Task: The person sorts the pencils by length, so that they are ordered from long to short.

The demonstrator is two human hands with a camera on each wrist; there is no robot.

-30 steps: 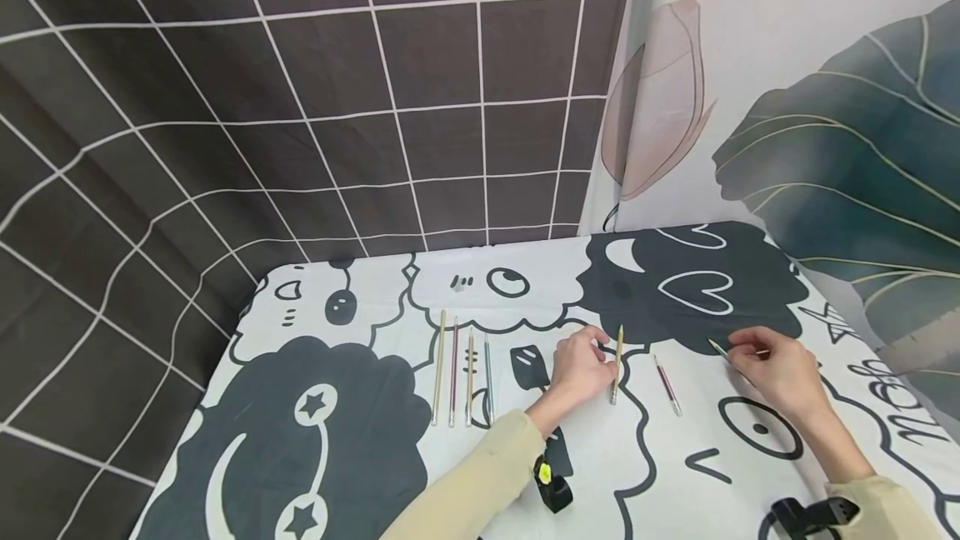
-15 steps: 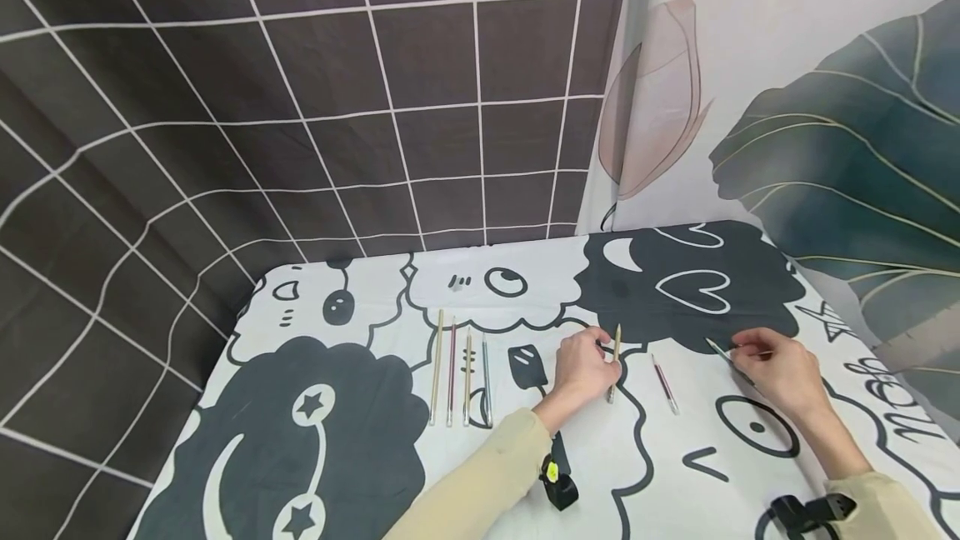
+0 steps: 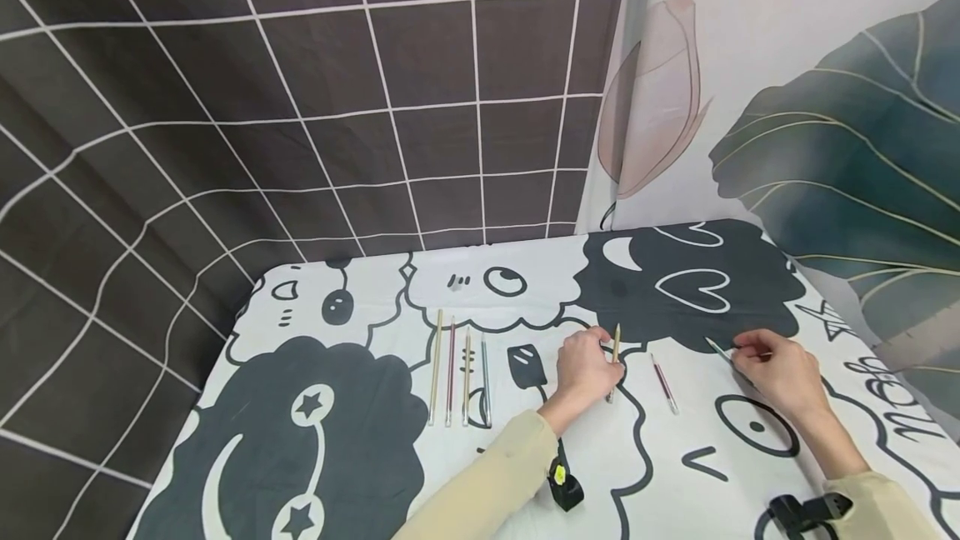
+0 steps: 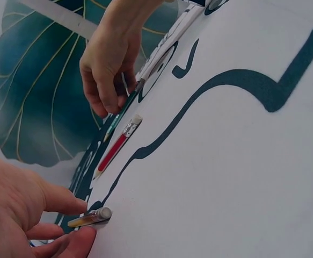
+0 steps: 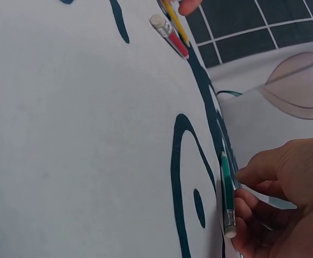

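In the head view my left hand is at a yellow pencil that lies on the cloth, its thumb and fingers pinching it from either side. The left wrist view shows that pencil's eraser end just beyond the fingertips. Farther right, my right hand pinches a green pencil, which lies along the cloth with its eraser toward the wrist. Between the hands lies a red pencil, touched by neither; its white eraser shows in the left wrist view.
Left of the hands several pencils lie side by side in a row, among them a yellow one, a red one and a blue one. The patterned cloth covers the table up to a dark checked curtain.
My left hand and forearm have shifted slightly to the right, closer around the yellow pencil. The right hand stays almost still at the green pencil, and the row of pencils is unchanged.
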